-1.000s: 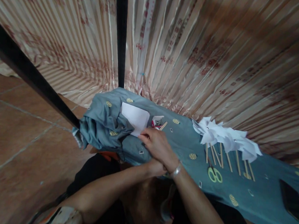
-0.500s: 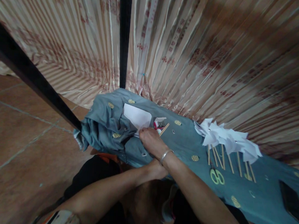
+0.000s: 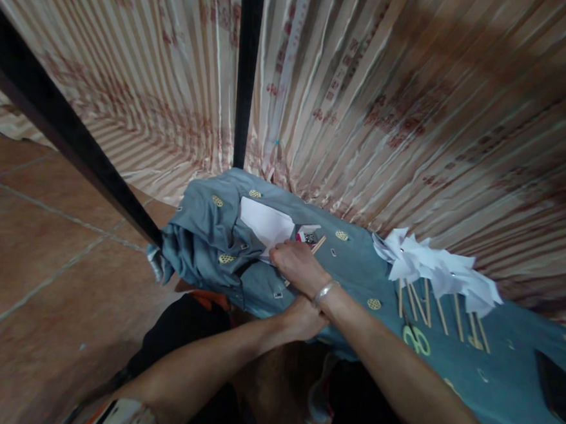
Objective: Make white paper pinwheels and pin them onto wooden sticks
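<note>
My right hand (image 3: 297, 265), with a silver bracelet (image 3: 324, 292) at the wrist, is closed at the near corner of the white paper sheets (image 3: 266, 222). What its fingers pinch is hidden beneath it. Under the right wrist lies my left hand (image 3: 303, 318), its fingers out of sight behind the right arm. Just beyond the right hand, a small open box (image 3: 307, 234) holds shiny little pieces. Light wooden sticks (image 3: 318, 244) lie beside that box, partly covered by the hand.
White paper pinwheels (image 3: 441, 271) on wooden sticks lie in a row at the right of the cloth-covered surface (image 3: 351, 275). Green-handled scissors (image 3: 416, 340) lie before them, and a black phone (image 3: 558, 386) is farther right. A dark post (image 3: 247, 74) and pleated curtain (image 3: 348, 113) stand behind.
The view has shifted slightly, so the scene sits a little farther right. My right hand now covers more of the box and sticks; both hands otherwise keep nearly the same pose.
</note>
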The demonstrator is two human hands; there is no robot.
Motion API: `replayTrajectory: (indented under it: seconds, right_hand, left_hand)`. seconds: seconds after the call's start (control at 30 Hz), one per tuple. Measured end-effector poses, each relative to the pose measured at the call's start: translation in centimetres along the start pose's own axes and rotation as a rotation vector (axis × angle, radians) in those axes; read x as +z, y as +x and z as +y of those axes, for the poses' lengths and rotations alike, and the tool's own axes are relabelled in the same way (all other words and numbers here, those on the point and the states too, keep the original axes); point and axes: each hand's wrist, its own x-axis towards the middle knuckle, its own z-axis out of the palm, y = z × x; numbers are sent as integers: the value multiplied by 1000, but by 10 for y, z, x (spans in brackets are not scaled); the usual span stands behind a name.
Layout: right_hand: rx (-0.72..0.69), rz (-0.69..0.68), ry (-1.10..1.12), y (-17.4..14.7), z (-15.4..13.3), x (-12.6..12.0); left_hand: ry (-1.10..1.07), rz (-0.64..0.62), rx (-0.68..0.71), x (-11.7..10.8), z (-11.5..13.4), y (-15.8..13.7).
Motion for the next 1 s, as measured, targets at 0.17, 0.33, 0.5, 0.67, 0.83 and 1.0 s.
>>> replayTrajectory:
  seconds: [0.17, 0.33, 0.5, 0.67, 0.83, 1.0]
  right_hand:
    - [10, 23, -95, 5, 15, -23]
    - [105, 217, -157, 4, 45, -65]
    - [288, 641, -187, -54, 74, -83]
    - [462, 871, -120, -151, 61, -38]
    - [562, 718, 17, -203, 23, 47]
    - [580, 549, 145, -206, -5, 97]
  left_hand:
    - [250, -131, 155, -6, 6, 1]
    - [393, -176, 204, -6, 10, 3]
    - [435, -149, 189, -1, 14, 3]
    - [448, -118, 195, 2, 5, 12]
    - [345, 62, 105, -2, -11, 21]
    - [490, 210, 293, -4, -19, 4]
